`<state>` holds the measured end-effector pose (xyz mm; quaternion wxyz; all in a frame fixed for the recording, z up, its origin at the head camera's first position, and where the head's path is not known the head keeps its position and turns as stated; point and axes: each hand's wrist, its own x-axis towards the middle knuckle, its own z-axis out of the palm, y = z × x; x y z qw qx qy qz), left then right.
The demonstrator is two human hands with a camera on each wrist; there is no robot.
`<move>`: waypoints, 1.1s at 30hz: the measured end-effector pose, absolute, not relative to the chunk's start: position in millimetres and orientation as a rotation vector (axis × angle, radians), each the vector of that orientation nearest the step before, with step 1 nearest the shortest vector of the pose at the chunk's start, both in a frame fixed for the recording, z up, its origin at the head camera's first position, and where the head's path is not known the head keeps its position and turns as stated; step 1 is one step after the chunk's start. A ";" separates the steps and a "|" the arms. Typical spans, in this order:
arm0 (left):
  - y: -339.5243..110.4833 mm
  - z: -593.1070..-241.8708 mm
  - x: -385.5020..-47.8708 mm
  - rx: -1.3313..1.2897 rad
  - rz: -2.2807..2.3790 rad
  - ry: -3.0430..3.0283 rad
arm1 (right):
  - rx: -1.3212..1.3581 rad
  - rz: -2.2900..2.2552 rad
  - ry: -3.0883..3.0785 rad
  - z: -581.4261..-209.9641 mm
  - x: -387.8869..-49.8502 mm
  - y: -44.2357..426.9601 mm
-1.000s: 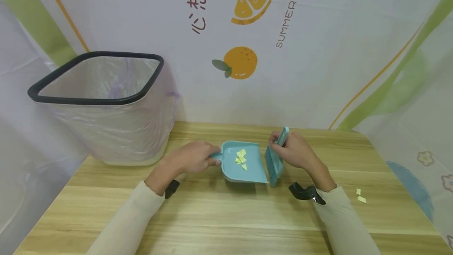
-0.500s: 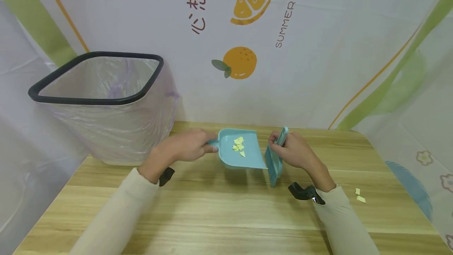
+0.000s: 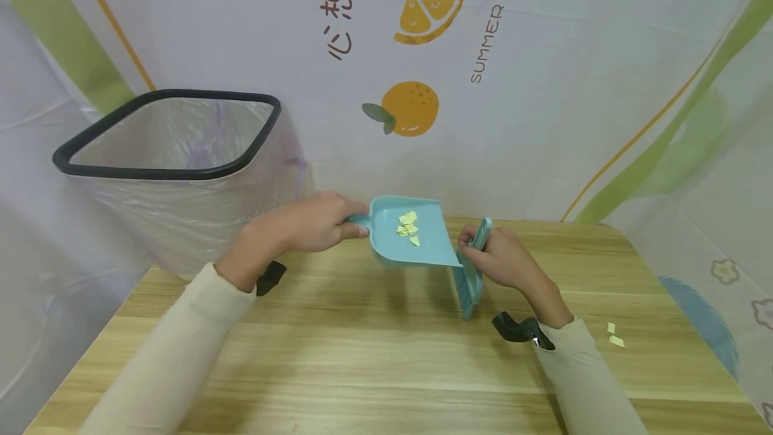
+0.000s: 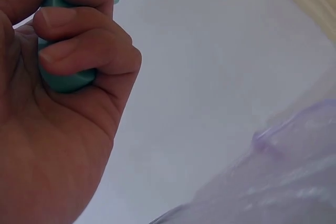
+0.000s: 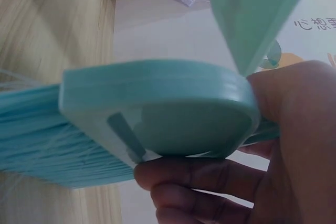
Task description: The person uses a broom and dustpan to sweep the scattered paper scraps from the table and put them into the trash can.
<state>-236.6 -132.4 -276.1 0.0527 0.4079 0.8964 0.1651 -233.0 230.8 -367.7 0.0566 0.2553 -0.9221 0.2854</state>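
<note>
A blue dustpan [image 3: 431,240] hangs above the table, holding several yellow paper scraps [image 3: 408,225]. My left hand [image 3: 314,220] grips its handle; in the left wrist view the fingers [image 4: 89,51] curl round that handle [image 4: 68,80]. My right hand [image 3: 498,257] holds a blue brush [image 3: 471,277] upright, its bristles [image 3: 464,294] pointing left and down by the table. The dustpan's front corner is near the brush. In the right wrist view, fingers [image 5: 194,177] hold the brush [image 5: 157,93], with the dustpan's edge [image 5: 257,14] just above.
A bin [image 3: 199,220] with a black rim [image 3: 151,172] and a clear liner stands at the left, close behind my left arm. Two small yellow scraps [image 3: 616,340] lie on the wooden table [image 3: 386,368] at the right. A printed curtain [image 3: 543,119] hangs behind the table.
My left hand has raised the dustpan off the table, away from me, and the scraps have stayed in it. My right hand and the brush have hardly moved.
</note>
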 end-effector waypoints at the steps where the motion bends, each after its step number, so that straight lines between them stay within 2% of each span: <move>1: -133.3 -272.9 -236.3 1.241 0.507 2.722 | 0.777 0.866 -2.794 -367.6 -232.7 230.6; 20: -153.8 -201.0 -219.7 1.165 0.402 2.806 | 0.804 0.873 -2.793 -367.0 -231.1 230.4; 33: -203.0 -171.8 -214.6 0.972 0.414 2.949 | 0.809 0.878 -2.794 -367.3 -231.6 229.5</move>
